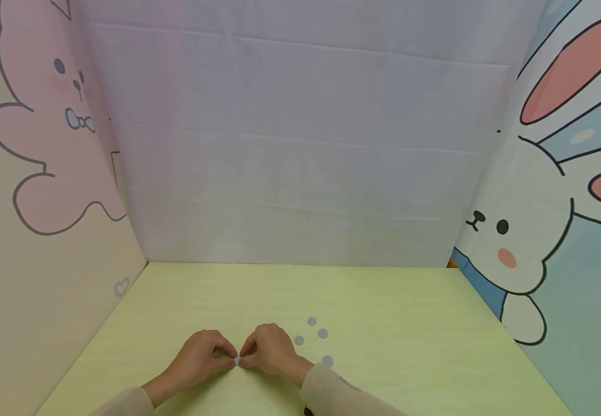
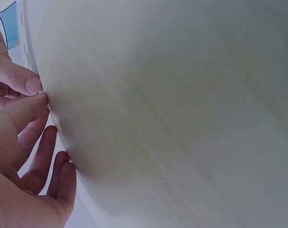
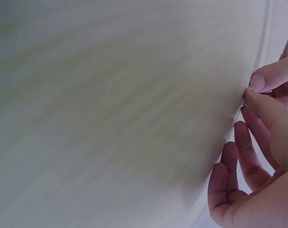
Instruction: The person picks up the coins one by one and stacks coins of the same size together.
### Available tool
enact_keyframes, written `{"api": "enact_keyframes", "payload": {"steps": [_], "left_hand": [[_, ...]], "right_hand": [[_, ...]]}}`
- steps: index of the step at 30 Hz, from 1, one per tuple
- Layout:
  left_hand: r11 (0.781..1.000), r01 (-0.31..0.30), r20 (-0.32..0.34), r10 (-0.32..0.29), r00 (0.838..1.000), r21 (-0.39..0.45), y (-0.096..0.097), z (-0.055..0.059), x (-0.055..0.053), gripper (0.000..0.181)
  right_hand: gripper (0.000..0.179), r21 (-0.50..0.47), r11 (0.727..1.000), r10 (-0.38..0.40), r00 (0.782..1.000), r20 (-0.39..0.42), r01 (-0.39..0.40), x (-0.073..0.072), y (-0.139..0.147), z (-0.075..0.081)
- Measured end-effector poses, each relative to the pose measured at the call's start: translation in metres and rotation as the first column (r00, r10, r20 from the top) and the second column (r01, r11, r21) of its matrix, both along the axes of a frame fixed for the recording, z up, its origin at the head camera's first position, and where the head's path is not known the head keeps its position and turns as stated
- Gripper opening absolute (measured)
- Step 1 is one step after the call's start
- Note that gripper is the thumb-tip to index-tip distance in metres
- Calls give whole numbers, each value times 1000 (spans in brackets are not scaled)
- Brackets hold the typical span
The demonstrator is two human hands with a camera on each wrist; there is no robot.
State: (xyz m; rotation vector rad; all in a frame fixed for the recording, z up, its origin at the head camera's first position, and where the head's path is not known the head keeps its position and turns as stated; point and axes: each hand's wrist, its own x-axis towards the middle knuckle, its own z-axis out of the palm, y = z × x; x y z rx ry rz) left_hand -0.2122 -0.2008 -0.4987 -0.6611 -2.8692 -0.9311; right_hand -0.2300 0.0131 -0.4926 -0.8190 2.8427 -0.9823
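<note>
pale piece (image 1: pixel 237 360), both hands (image 1: pixel 201 358) (image 1: pixel 269 349) partly hiding it, four discs (image 1: pixel 323 333) nearby

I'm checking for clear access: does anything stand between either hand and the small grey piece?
Nothing visible does. The left hand and right hand both have fingertips at the small grey piece; four grey discs lie to the right, out of the way.

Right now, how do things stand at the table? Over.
Left hand, right hand: both pinching one small grey disc, partly hidden. Four loose discs rightward. Nothing visibly blocking.
</note>
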Motion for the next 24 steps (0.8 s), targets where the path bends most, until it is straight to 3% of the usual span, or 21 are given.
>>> {"api": "enact_keyframes", "payload": {"steps": [14, 24], "left_hand": [[1000, 0, 12, 0, 1000, 15, 2, 2, 0, 13], [1000, -21, 12, 21, 1000, 1, 2, 0, -1, 14]], "right_hand": [[9, -17, 1000, 21, 1000, 3, -21, 0, 5, 0], [10, -7, 1000, 24, 1000, -7, -24, -4, 24, 6]]}}
